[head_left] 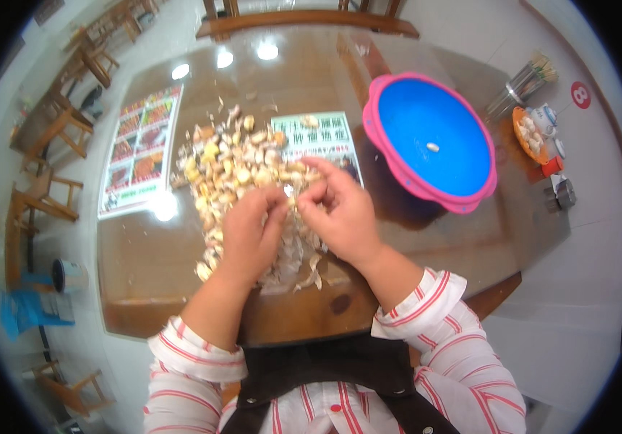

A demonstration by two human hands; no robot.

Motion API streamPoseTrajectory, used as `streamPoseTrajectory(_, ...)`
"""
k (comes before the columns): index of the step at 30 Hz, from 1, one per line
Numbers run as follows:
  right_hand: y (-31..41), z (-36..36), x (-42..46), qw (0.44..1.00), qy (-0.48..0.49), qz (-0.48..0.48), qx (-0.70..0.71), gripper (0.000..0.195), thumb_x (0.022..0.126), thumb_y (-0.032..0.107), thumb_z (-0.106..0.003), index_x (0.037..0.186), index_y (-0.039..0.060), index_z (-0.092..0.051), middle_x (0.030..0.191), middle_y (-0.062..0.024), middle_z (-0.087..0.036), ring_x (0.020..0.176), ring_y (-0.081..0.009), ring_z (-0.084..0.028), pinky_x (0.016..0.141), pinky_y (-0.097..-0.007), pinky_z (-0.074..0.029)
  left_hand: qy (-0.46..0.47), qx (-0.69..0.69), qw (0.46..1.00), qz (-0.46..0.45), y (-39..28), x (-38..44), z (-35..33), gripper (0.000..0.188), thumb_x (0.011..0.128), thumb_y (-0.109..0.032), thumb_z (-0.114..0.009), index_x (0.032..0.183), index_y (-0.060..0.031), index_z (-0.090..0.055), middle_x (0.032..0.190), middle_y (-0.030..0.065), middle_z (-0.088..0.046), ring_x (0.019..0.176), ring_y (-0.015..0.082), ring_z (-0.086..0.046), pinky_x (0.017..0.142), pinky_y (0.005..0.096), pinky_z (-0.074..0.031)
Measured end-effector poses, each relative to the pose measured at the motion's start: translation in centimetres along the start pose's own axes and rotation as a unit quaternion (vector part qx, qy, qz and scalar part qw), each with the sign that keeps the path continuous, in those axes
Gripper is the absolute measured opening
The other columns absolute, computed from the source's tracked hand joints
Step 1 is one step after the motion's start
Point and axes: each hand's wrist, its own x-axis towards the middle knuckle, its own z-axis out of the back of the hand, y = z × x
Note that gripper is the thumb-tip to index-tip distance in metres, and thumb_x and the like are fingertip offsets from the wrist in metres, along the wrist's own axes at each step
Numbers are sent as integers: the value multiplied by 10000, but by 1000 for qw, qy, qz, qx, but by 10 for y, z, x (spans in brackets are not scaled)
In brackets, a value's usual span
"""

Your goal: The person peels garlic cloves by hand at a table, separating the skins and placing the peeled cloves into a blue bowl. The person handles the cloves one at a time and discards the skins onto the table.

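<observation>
My left hand (pixel 255 228) and my right hand (pixel 339 212) meet at the fingertips over the near right part of a pile of garlic cloves (pixel 235 168). Between them they pinch a small pale garlic clove (pixel 291 201), mostly covered by the fingers. Loose papery garlic skins (pixel 289 260) lie below the hands near the table's front edge. To the right stands a blue plastic basin with a pink scalloped rim (pixel 483 163); one peeled clove (pixel 433 147) rests on its bottom.
A glass-topped wooden table (pixel 430 244) carries a picture menu (pixel 140 152) at left and a printed sheet (pixel 321 130) behind the hands. At far right are a metal holder of skewers (pixel 519 87), an orange basket of garlic bulbs (pixel 522 116), a teapot (pixel 544 118) and a red cup (pixel 552 166).
</observation>
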Motion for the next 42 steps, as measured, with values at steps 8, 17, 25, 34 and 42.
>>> streamPoseTrajectory(8, 7, 9, 3, 999, 18, 21, -35, 505, 812, -15, -635, 1305, 1, -527, 780, 14, -600, 724, -47, -558, 700, -221, -480, 39, -45, 998, 13, 11, 3, -6, 85, 896, 12, -612, 976, -13, -599, 910, 41, -616, 787, 99, -585, 693, 241, -485)
streamPoseTrajectory(17, 11, 9, 2, 999, 21, 4, -49, 514, 797, 29, -634, 1297, 10, -517, 762, -13, -603, 687, -91, -575, 661, -255, -483, 31, -61, 997, 42, 8, 2, -9, 105, 862, -20, -635, 966, -19, -626, 874, 120, -668, 784, 232, -663, 733, 326, -524)
streamPoseTrajectory(25, -1, 7, 4, 980, 45, -125, 148, 512, 822, 19, -623, 1311, -22, -478, 810, 27, -557, 723, -48, -529, 658, -205, -440, -9, 35, 992, -122, -1, 10, -3, 165, 810, 49, -659, 958, -9, -615, 931, 106, -626, 818, 205, -612, 711, 278, -498)
streamPoseTrajectory(34, -4, 6, 3, 957, 50, -168, 232, 524, 828, 6, -622, 1325, -21, -459, 819, 33, -538, 732, -38, -509, 650, -190, -420, 16, -34, 998, -41, -8, 7, -7, 187, 813, 35, -668, 988, -13, -622, 929, 93, -604, 799, 187, -592, 691, 277, -486)
streamPoseTrajectory(42, 4, 4, 1, 985, 63, -99, 126, 517, 851, 4, -600, 1343, -3, -439, 823, 21, -560, 762, -42, -541, 698, -213, -462, 33, -236, 966, 97, 12, -2, -13, 119, 917, -37, -622, 1034, -28, -598, 977, 26, -587, 858, 101, -562, 771, 240, -464)
